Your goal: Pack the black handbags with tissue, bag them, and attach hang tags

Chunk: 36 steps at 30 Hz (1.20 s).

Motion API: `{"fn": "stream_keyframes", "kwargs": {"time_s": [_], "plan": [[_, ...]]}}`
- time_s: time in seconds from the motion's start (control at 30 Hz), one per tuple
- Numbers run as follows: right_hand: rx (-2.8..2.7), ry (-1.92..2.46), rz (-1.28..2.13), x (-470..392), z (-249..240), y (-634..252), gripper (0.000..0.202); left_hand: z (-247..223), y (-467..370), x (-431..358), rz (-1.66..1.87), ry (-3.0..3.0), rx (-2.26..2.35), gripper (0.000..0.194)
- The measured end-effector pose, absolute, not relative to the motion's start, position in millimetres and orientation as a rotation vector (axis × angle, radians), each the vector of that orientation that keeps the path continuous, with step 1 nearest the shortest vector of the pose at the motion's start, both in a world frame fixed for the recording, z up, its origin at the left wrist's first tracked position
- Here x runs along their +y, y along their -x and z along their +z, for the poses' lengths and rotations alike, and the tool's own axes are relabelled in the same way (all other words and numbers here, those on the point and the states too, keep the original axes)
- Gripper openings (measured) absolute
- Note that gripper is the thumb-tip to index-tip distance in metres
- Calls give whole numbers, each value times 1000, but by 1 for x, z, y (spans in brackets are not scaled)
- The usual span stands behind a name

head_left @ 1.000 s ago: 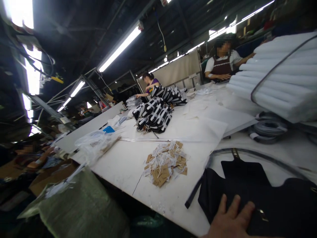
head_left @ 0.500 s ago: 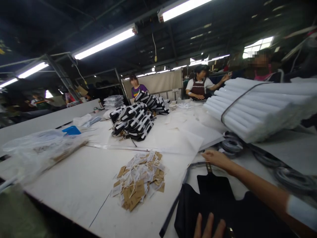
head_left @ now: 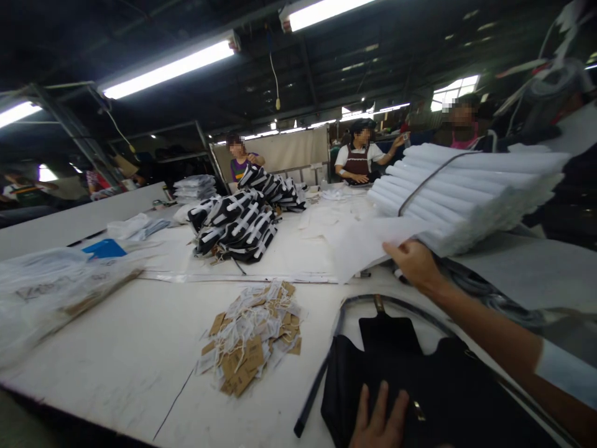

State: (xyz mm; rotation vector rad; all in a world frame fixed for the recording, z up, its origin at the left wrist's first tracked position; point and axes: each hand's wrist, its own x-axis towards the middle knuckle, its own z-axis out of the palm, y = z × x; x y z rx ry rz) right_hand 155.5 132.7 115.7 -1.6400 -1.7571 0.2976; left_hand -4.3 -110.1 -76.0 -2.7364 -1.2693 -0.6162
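A black handbag (head_left: 396, 367) lies on the white worktable, with its dark strap curved around the top and a small metal clasp on its front. My left hand (head_left: 380, 417) rests flat on the bag with fingers spread. Beyond the bag, my right hand (head_left: 415, 264) pinches the edge of a thin white sheet (head_left: 359, 242), lifted partly off the table. To the left of the bag lies a heap of brown tags (head_left: 249, 348) with white strings and small clear packets.
A strapped bundle of white rolls (head_left: 466, 186) stands at right. Farther back is a pile of black bundles with white wrapping (head_left: 237, 224). Plastic bags (head_left: 60, 292) and a blue piece (head_left: 105, 248) lie at left. Co-workers (head_left: 361, 155) are across the table.
My right hand has left the bag's strap end and moved up to take hold of the white sheet, whose near edge has shifted. My left hand stays on the bag. The view has swung right.
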Motion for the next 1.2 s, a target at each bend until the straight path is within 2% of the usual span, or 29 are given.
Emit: {"fn": "stream_keyframes", "kwargs": {"time_s": [0.07,0.13,0.2,0.23,0.3,0.37,0.43,0.5,0.6,0.7,0.77,0.83,0.93,1.03,1.2], "plan": [[-1757,1593,187,97,147,-181,35,-50,9,-114,-677,2794,-1208,76],[-1886,1467,116,56,167,-199,25,-31,12,-118,-671,2888,-1285,72],[-2213,1157,39,13,170,-206,15,-20,13,-122,-629,2962,-1352,68],[-2353,1008,38,-6,164,-205,12,-18,12,-124,-611,2979,-1383,67],[-2549,846,113,-39,140,-199,24,-21,10,-127,-593,3010,-1416,65],[-2675,844,219,-62,106,-191,38,-26,8,-129,-599,3045,-1433,59],[-2762,968,333,-76,72,-185,40,-29,8,-131,-614,3082,-1431,53],[-2782,1142,448,-83,49,-184,36,-28,8,-132,-622,3091,-1436,51],[-2718,1319,608,-86,43,-190,34,-25,8,-133,-590,3103,-1475,50],[-2722,1280,840,-78,56,-199,47,-22,8,-133,-525,3115,-1548,50],[-2781,1153,931,-67,61,-205,38,-22,7,-132,-510,3105,-1531,52],[-2806,1083,895,-57,58,-210,35,-22,8,-131,-510,3101,-1460,55],[-2788,1087,717,-50,39,-214,49,-24,10,-131,-512,3090,-1405,58],[-2821,997,605,-51,19,-216,52,-30,11,-133,-490,3056,-1393,59],[-2918,869,663,-53,15,-207,51,-41,9,-135,-457,3013,-1412,55]]}}
